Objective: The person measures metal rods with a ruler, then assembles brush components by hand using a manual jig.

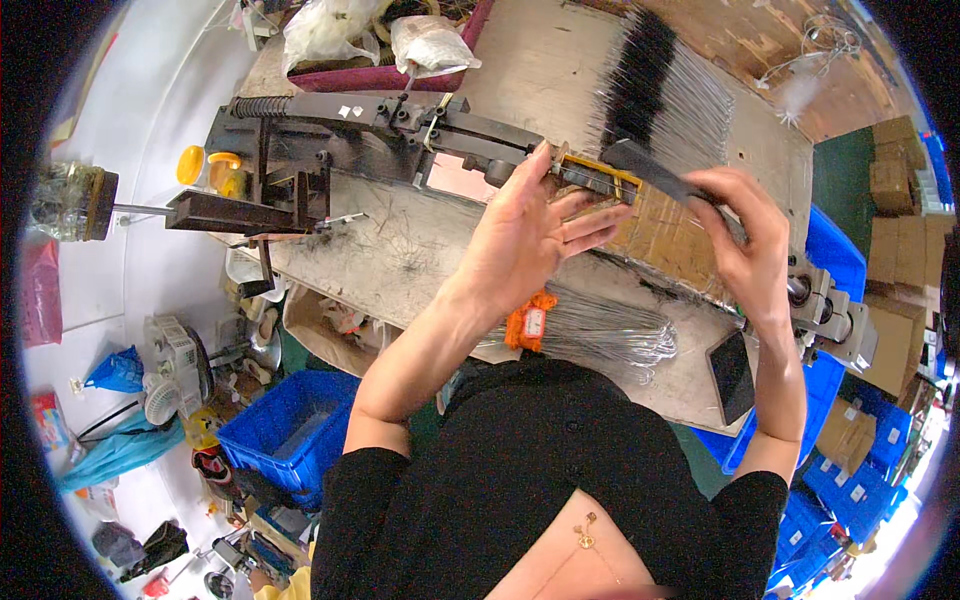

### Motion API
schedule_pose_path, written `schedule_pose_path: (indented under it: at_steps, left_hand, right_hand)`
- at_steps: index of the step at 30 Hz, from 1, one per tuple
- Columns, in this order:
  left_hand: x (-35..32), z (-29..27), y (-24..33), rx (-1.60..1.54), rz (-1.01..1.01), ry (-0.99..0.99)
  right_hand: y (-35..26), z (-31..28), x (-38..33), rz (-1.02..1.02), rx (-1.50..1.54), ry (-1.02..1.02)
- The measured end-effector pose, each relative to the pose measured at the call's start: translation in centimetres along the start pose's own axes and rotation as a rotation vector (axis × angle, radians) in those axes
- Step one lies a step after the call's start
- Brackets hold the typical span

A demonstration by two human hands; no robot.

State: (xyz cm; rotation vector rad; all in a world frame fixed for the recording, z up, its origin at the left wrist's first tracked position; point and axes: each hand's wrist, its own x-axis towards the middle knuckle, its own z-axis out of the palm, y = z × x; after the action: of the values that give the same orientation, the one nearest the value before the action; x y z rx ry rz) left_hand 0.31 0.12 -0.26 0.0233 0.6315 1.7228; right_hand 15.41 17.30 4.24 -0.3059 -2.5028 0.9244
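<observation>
My right hand (pixel 745 230) is closed round the lower end of a dark grey, flat strip (pixel 655 178), perhaps a bundle of bristles, which slants up to the left. My left hand (pixel 530 235) is open, palm up, with its thumb beside the front end of a long black bench machine (pixel 480 130). Its fingers reach to a yellow-edged metal holder (pixel 600 178) at that end; whether they touch it I cannot tell. Beyond the strip lies a pile of wire-stemmed brushes with black bristles (pixel 640 75). Nearer me rests a bundle of bent wires (pixel 620 335) beside an orange tuft (pixel 530 322).
The worktable (pixel 390 240) carries loose dark bristles and a cardboard sheet (pixel 660 235). A dark flat slab (pixel 732 375) lies at the right edge near a metal fixture (pixel 835 320). White plastic bags (pixel 435 42) sit in a maroon tray. A blue bin (pixel 290 430) stands below left.
</observation>
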Motion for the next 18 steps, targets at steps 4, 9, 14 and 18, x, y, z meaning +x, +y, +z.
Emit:
schedule_pose_path:
  at_steps: [4, 9, 14, 18]
  left_hand:
    - [-0.1, 0.2, 0.3, 0.035, -0.007, -0.013]
    - [-0.3, 0.6, 0.6, 0.067, -0.022, -0.036]
    - [-0.6, 0.2, 1.0, 0.041, -0.05, -0.08]
    - [-0.3, -0.2, 1.0, 0.087, -0.069, -0.068]
  right_hand:
    - [-0.1, -0.1, -1.9, -0.1, -0.037, 0.02]
    - [1.7, 1.0, -4.1, -0.185, -0.728, -0.036]
    - [0.2, 0.8, -6.1, -0.266, -0.743, 0.078]
    - [-0.3, 1.7, -13.2, 0.236, -0.48, -0.416]
